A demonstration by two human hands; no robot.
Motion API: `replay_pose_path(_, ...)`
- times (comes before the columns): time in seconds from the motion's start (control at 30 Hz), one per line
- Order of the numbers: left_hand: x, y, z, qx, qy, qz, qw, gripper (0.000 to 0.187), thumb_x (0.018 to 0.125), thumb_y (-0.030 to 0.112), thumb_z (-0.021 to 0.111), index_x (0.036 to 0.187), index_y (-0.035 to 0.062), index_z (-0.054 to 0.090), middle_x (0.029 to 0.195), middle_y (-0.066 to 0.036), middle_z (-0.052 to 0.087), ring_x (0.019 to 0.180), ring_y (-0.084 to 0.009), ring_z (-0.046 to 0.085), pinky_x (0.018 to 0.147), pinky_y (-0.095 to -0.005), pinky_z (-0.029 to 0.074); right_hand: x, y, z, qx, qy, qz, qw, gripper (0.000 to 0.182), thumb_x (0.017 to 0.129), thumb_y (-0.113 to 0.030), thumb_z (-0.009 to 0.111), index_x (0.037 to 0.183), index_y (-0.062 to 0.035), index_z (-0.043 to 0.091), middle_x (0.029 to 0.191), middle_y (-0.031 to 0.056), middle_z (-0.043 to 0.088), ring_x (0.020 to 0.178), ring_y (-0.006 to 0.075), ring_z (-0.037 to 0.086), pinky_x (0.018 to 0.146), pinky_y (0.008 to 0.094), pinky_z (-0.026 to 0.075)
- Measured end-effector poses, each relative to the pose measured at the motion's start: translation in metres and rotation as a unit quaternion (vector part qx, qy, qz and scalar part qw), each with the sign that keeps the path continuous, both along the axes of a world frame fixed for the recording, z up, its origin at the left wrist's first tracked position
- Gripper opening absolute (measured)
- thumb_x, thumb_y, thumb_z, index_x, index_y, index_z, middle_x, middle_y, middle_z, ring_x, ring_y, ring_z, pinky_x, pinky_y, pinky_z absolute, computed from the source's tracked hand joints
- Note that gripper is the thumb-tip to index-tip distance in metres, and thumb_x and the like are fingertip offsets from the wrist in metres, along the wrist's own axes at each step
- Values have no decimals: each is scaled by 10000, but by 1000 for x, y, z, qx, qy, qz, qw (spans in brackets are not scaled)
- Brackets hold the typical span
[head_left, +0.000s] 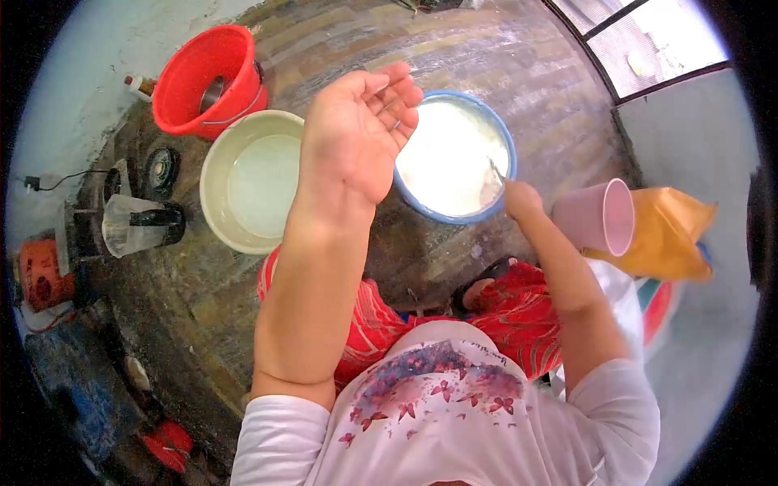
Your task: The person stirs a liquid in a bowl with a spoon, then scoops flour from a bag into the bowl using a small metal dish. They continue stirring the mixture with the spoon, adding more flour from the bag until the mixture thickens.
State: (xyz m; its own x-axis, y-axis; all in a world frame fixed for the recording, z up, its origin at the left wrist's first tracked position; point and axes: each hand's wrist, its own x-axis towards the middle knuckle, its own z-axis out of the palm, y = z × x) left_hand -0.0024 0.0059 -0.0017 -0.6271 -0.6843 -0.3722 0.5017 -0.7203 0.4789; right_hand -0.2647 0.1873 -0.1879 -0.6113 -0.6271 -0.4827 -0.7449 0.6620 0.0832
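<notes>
My left hand (361, 125) is raised near the camera with the palm turned up. Its fingers are loosely curled and apart, and nothing lies in it. Beyond it to the right, a blue-rimmed basin (463, 219) on the floor holds a white substance (450, 150). At the basin's right edge my right hand (523, 200) is closed around a thin metal utensil (496, 170). The utensil's other end dips into the white substance, so its kind is hidden. Behind my left wrist, a cream basin (217, 215) contains pale liquid and is partly covered by my forearm.
A red bucket (174, 93) with a metal vessel inside stands at the far left. Nearer are a clear blender jar (130, 225) and a dark round part (161, 168). A pink bucket (579, 217) and an orange-yellow bag (668, 235) are by the right wall.
</notes>
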Motion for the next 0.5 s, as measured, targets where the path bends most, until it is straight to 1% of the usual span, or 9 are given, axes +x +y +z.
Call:
replay_pose_path(0.03,0,0,0,-1,1,3,1000,261,805,97,431,1013,-52,488,913,-129,556,821,-207,552,707,-302,460,-2,8,1,1,3,0,1000,233,792,-140,444,915,-39,615,921,190,604,910,315,580,749,410,472)
replay_pose_path(0.13,0,1,1,5,2,5,1000,260,796,88,435,1007,-56,485,905,-134,550,817,-213,546,702,-301,457,1,30,8,21,-47,4,999,213,771,-148,492,913,-53,619,911,201,601,899,323,579,739,422,470)
replay_pose_path(0.2,-1,0,2,10,2,2,1000,260,789,83,440,1003,-59,484,898,-136,548,814,-215,543,700,-300,456,8,37,21,45,-175,-21,983,224,757,-111,527,969,-81,593,698,118,580,446,198,530,416,327,446)
replay_pose_path(0.23,-2,0,1,19,8,0,1000,260,781,76,446,999,-62,484,894,-136,545,811,-217,541,698,-299,455,13,41,23,44,-173,-22,984,224,757,-111,527,969,-81,593,698,118,580,446,198,530,416,327,446)
replay_pose_path(0.3,-5,1,0,26,14,-3,1000,261,774,70,452,994,-65,484,890,-136,542,808,-218,539,695,-299,454,25,48,26,-9,-345,-140,928,248,784,-169,561,1012,-71,577,628,45,514,347,96,403,314,261,358)
replay_pose_path(0.33,-7,1,1,33,3,-3,999,259,769,67,455,989,-66,485,890,-135,538,806,-219,537,694,-297,453,32,51,28,-11,-345,-140,928,248,784,-169,561,1012,-71,577,628,45,514,347,96,403,314,261,358)
replay_pose_path(0.4,-7,0,1,39,-8,-2,999,258,764,64,459,984,-68,487,889,-135,534,805,-219,534,692,-296,452,46,55,35,-54,-449,-293,842,284,816,-173,550,1079,-68,537,597,5,483,363,66,377,310,219,313)
replay_pose_path(0.43,-6,-1,0,42,-3,-6,999,261,762,64,462,985,-67,489,895,-136,531,805,-219,532,691,-296,452,52,57,36,-55,-450,-293,842,284,816,-173,550,1079,-68,537,597,5,483,363,66,377,310,219,313)
replay_pose_path(0.5,-5,0,-1,42,3,-12,999,263,760,64,465,986,-67,491,900,-136,528,806,-219,530,690,-296,452,59,61,39,-160,-548,-393,721,162,851,-183,511,968,-80,554,556,-31,457,394,50,367,318,208,251)
